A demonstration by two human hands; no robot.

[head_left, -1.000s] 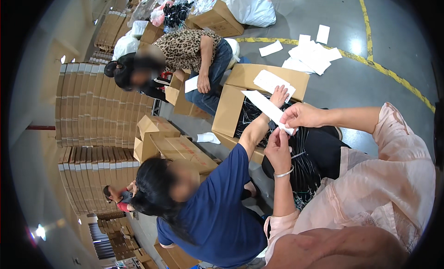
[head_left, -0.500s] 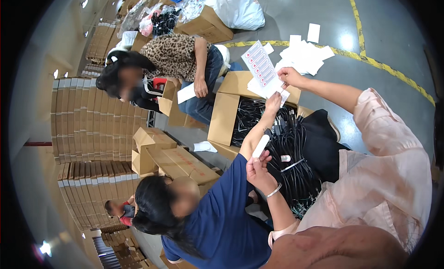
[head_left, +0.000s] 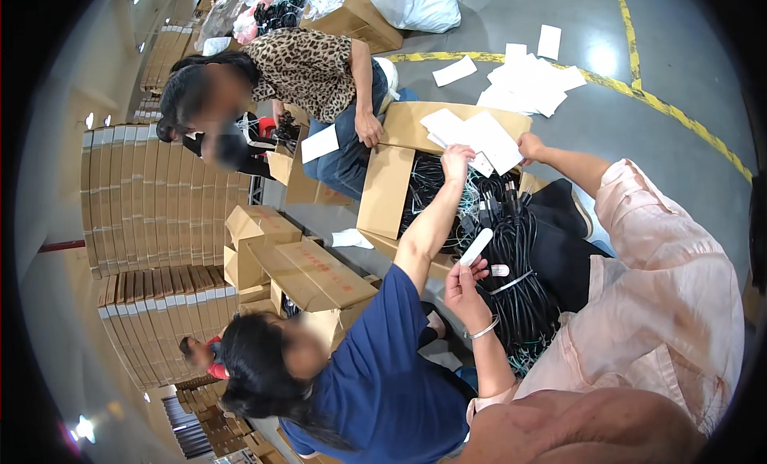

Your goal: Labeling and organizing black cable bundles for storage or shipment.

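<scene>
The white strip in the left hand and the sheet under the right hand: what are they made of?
Strip: looks like thin matte paper, perhaps a label; flat, rounded end. Sheet: plain white paper, lying flat on the brown corrugated cardboard box.

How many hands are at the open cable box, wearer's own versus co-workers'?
Wearer's own hands: 2, left hand holding white strip, right hand holding white sheet
Co-workers' hands: 2, blue-sleeved hand, leopard-top person's hand
Total: 4
</scene>
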